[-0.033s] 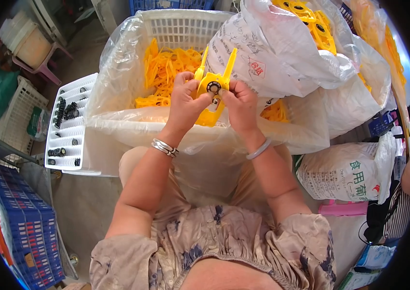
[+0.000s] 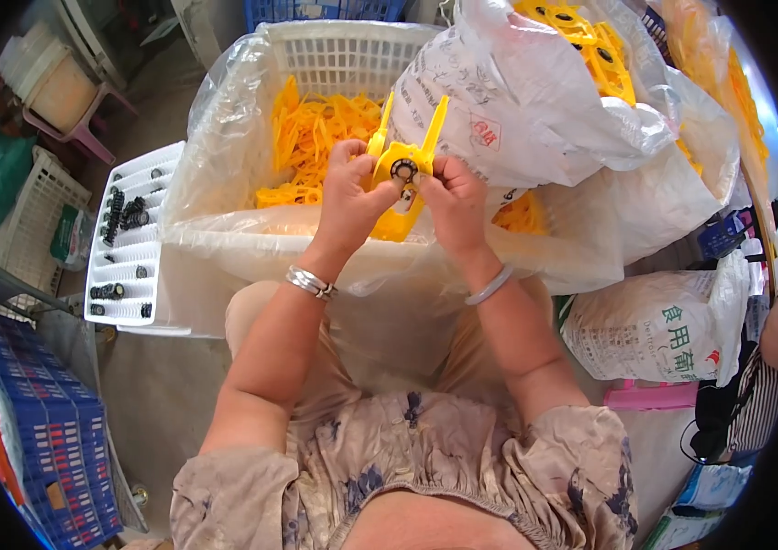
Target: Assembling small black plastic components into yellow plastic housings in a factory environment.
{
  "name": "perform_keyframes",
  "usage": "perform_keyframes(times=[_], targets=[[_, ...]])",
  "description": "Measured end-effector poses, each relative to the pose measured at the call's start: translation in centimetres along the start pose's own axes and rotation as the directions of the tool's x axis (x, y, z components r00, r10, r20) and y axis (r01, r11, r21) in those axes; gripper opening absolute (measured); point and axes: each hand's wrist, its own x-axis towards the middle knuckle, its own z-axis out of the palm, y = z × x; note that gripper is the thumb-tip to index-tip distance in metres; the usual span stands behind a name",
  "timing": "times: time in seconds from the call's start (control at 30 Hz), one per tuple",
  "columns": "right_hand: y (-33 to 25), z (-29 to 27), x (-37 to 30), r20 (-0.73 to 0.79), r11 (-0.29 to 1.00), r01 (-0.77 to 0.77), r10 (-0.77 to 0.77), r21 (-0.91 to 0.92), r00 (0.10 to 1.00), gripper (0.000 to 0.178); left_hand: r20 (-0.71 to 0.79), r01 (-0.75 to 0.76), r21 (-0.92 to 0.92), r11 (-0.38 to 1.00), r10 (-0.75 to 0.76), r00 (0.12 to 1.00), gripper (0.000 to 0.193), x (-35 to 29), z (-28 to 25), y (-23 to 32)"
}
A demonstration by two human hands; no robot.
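Both hands hold a yellow plastic part with two long prongs (image 2: 433,133) over the front of a plastic-lined basket. A black ring (image 2: 403,169) sits in the part's round middle. My left hand (image 2: 349,191) grips the left side, its thumb pressed at the ring's lower edge. My right hand (image 2: 455,202) pinches the right side, with the thumb close to the ring too. The part's lower end shows between the hands; the fingertips behind it are hidden. Loose yellow plastic pieces (image 2: 302,151) lie in the basket beyond my left hand.
The white basket (image 2: 338,35) stands before my knees. A white ribbed tray (image 2: 137,252) with black rings adjoins its left side. A white sack (image 2: 535,101) with yellow parts on top leans over its right. Blue crates (image 2: 49,431) stand lower left; another sack (image 2: 650,325) lies right.
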Motion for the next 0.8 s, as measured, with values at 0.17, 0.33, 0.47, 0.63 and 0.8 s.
perform_keyframes(times=[0.17, 0.33, 0.47, 0.63, 0.8], targets=[[0.1, 0.3, -0.5, 0.023, 0.997, -0.039, 0.040, -0.064, 0.999, 0.014, 0.045, -0.089, 0.124, 0.988, 0.084, 0.995, 0.024, -0.6, -0.7, -0.4], [0.5, 0.3, -1.1, 0.057, 0.967, 0.156, -0.148, -0.203, 0.987, 0.012, 0.019, -0.110, 0.079, 0.991, 0.109, 0.994, 0.021, -1.7, -0.3, 0.3], [-0.6, 0.3, -1.4, 0.070, 0.940, 0.243, -0.233, -0.238, 0.970, 0.009, -0.014, -0.167, 0.060, 0.984, 0.168, 0.986, 0.020, -1.5, -0.3, -0.1], [-4.4, -1.1, -0.7, 0.085, 0.630, 0.571, -0.629, -0.526, 0.773, 0.012, -0.002, 0.017, -0.518, 0.855, -0.022, 1.000, 0.030, -0.7, -1.5, 0.4], [-13.0, -6.6, 3.9, -0.211, 0.513, 0.348, -0.749, -0.785, 0.628, 0.019, -0.021, 0.087, -0.827, 0.556, -0.184, 0.983, 0.037, 0.6, -4.3, -2.2]])
